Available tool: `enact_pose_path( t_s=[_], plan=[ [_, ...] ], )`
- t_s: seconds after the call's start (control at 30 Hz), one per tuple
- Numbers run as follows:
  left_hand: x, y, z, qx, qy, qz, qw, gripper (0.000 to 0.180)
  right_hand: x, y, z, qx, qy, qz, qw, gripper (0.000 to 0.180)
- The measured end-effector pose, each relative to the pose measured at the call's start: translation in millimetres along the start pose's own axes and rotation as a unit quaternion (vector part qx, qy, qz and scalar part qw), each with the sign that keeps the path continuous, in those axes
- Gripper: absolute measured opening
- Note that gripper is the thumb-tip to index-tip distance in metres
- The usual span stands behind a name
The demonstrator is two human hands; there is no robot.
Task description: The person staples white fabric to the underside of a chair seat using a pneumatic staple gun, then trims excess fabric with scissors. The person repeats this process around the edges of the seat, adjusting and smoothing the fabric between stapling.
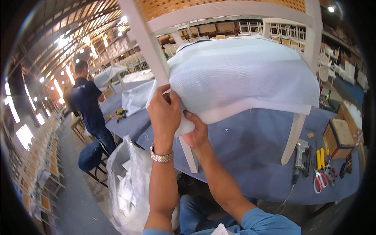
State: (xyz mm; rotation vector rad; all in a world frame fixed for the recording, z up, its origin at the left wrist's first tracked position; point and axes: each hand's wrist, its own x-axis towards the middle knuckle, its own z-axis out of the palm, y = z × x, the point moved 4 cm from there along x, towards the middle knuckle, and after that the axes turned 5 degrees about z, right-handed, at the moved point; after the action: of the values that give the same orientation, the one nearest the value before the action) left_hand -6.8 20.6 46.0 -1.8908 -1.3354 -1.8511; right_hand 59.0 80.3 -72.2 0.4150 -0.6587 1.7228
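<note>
A white wooden chair with a woven cane back stands on the table in front of me. Pale white fabric covers its padded seat and hangs loose at the near edge. My left hand is closed on the fabric beside the left back post, fingertips against that post. Just right of it and lower, my right hand pinches the hanging fabric edge, thumb on top; its other fingers are partly hidden beneath. Two chair legs, left and right, show below the cloth.
On the blue-covered table, at right, lie a staple gun, red-handled scissors, yellow-handled pliers and a box. A clear plastic bag of scraps is at lower left. A co-worker stands at far left.
</note>
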Motion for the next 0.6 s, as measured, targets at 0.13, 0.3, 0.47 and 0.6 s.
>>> enact_pose_path(
  t_s=[0.13,0.3,0.47,0.6],
  plan=[
    [-16.6,4.5,25.3,-0.019,0.024,-0.055,0.998,0.040,-6.5,-11.0,-19.8,-0.130,-0.023,-0.002,0.991,0.047],
    [-28.1,-8.4,34.9,-0.062,0.037,-0.052,0.996,0.041,-50.3,-29.6,-44.4,-0.290,-0.031,0.055,0.955,0.054],
    [-23.2,-23.2,46.2,-0.262,0.076,-0.055,0.960,0.047,-105.2,-120.3,9.9,-0.547,-0.103,0.246,0.794,0.054],
    [-27.7,-34.9,62.9,-0.434,0.115,-0.045,0.893,0.050,-11.2,-152.1,139.4,-0.761,-0.203,0.005,0.616,0.056]
  ],
)
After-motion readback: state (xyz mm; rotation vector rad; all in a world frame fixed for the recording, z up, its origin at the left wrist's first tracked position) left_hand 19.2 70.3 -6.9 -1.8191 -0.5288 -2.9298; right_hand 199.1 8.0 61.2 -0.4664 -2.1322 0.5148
